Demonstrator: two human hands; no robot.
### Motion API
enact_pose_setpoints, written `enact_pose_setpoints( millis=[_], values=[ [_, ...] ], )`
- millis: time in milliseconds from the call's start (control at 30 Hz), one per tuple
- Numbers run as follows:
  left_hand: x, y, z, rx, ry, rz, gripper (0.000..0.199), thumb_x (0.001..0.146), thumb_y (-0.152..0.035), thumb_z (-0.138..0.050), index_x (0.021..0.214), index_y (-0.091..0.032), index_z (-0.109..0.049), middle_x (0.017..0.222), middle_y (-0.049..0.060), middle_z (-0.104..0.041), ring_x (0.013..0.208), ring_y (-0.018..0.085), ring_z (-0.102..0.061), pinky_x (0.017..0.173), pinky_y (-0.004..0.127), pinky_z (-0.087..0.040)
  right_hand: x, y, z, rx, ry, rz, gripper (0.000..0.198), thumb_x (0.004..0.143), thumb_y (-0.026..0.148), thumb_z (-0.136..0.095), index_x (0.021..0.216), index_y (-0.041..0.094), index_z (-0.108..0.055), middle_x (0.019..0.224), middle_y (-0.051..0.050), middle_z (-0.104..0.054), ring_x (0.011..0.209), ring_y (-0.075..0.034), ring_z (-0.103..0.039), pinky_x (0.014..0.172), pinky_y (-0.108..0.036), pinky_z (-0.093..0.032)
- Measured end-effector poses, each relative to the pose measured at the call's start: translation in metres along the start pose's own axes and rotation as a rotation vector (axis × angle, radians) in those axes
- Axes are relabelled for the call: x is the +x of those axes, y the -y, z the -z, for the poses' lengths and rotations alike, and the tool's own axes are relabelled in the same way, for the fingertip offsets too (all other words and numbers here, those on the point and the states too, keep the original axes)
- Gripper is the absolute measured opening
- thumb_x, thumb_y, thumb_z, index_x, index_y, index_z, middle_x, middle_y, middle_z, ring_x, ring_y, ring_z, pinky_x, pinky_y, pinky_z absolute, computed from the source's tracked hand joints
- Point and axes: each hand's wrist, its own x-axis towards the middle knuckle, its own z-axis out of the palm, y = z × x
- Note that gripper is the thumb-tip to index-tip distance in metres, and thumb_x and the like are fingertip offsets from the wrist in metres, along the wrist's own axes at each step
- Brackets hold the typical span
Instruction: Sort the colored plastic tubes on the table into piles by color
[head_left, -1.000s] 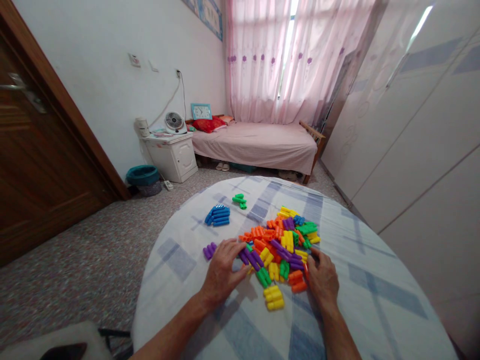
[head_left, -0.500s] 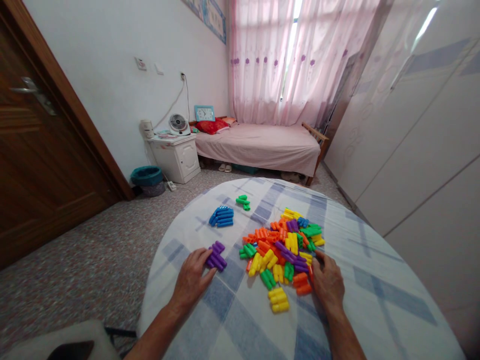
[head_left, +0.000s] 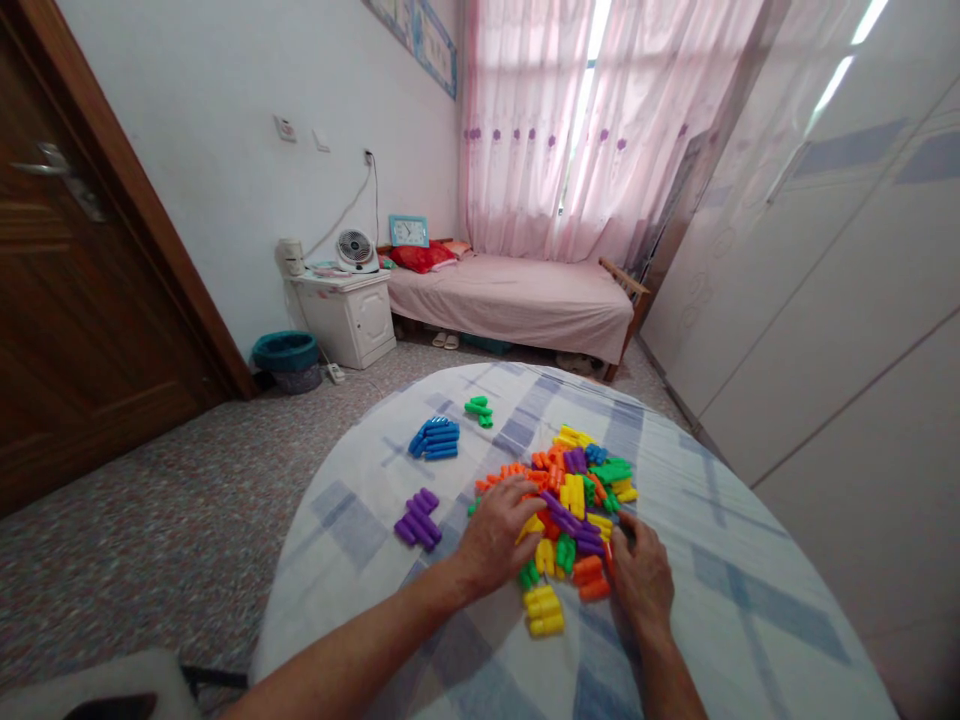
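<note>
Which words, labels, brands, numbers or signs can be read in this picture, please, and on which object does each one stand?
No text can be read with certainty.
Clock: dial marks, too small to read.
Blue-bordered wall poster: too blurred to read.
Wall plate: a small reddish mark, unreadable.
Colored plastic pieces: no lettering visible.

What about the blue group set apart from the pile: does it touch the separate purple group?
No, bare tablecloth shows between the blue group and the separate purple group.
</note>
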Motion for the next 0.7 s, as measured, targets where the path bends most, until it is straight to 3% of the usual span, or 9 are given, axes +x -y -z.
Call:
enact_pose_setpoints(
  millis=[167,400,533,700],
  values=[
    [0.026,-0.001,-0.029,0.105,0.093,-0.057,0.03,0.078,-0.019,-0.062,0.108,-0.019,-0.059,0.116,0.008,-0.06,0.121,0.025,-0.045,0.108,0.043,-0.034,0.002,0.002,0.001,-0.007,0.027,-0.047,0.048,0.082,0.038,-0.032,0.114,0.014,-0.059,0.108,-0.013,-0.063,0.098,-0.026,-0.056,0.085,-0.038,-0.042],
    [0.036,0.002,-0.042,0.126,0.093,0.017,0.01,0.081,-0.016,-0.058,0.09,-0.018,-0.062,0.092,0.006,-0.062,0.097,0.022,-0.053,0.093,0.039,-0.043,0.001,0.003,0.003,-0.03,0.041,-0.042,0.05,0.082,0.038,-0.032,0.116,0.013,-0.058,0.109,-0.014,-0.062,0.099,-0.026,-0.055,0.087,-0.037,-0.041],
    [0.031,0.002,-0.026,0.019,-0.027,0.033,0.014,0.079,-0.012,-0.057,0.091,-0.018,-0.062,0.092,0.005,-0.063,0.094,0.021,-0.054,0.088,0.036,-0.044,0.001,0.004,0.004,-0.02,0.045,-0.046,0.05,0.082,0.038,-0.031,0.116,0.013,-0.058,0.109,-0.014,-0.061,0.1,-0.027,-0.055,0.088,-0.038,-0.041],
    [-0.001,0.022,0.027,0.018,-0.202,0.119,0.018,0.081,-0.012,-0.053,0.095,-0.019,-0.061,0.097,0.006,-0.063,0.097,0.021,-0.054,0.089,0.035,-0.044,0.0,0.005,0.004,-0.025,0.024,-0.017,0.052,0.081,0.04,-0.031,0.115,0.011,-0.058,0.11,-0.015,-0.061,0.1,-0.028,-0.055,0.089,-0.039,-0.041]
  ],
)
